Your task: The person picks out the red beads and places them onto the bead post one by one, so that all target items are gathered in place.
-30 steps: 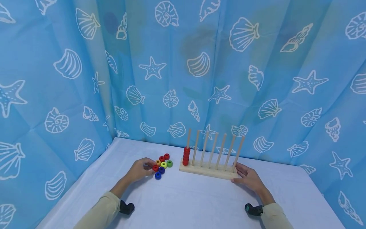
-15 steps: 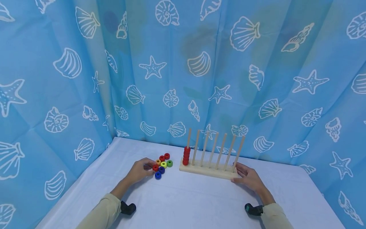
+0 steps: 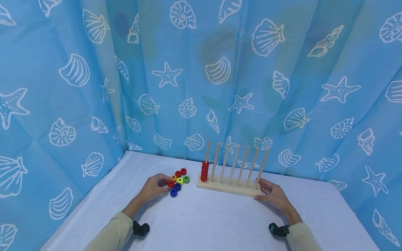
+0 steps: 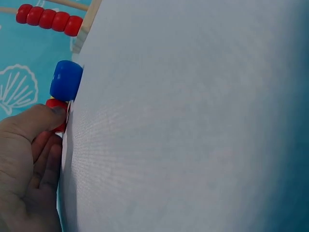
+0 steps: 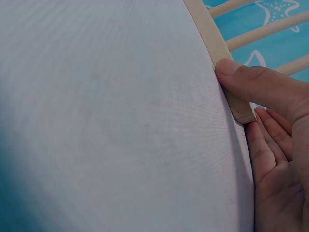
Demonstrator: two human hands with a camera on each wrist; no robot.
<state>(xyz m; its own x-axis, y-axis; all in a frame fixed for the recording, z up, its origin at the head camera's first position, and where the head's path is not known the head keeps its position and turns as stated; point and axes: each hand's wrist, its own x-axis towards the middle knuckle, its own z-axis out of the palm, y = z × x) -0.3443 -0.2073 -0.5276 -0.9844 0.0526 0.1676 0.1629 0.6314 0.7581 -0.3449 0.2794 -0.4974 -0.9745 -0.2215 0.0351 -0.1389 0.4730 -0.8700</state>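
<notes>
My left hand [image 3: 153, 187] pinches a red bead [image 3: 171, 184] at the near left of a small cluster of loose beads. In the left wrist view the thumb lies across that bead, and a blue bead [image 4: 66, 80] sits just beyond it. My right hand [image 3: 273, 196] holds the right end of a wooden peg rack [image 3: 224, 188]. Its thumb presses the front of the base [image 5: 223, 50], with fingers around the end. On the rack's leftmost peg is a stack of red beads [image 3: 204, 171]; the other pegs [image 3: 233, 164] are bare.
Beside the pinched bead lie yellow [image 3: 179, 181], green [image 3: 186, 179], orange [image 3: 173, 178], blue [image 3: 173, 192] and more red beads [image 3: 183, 171]. A white cloth [image 3: 204, 223] covers the table. Blue shell-patterned curtains [image 3: 194, 87] rise behind and at both sides.
</notes>
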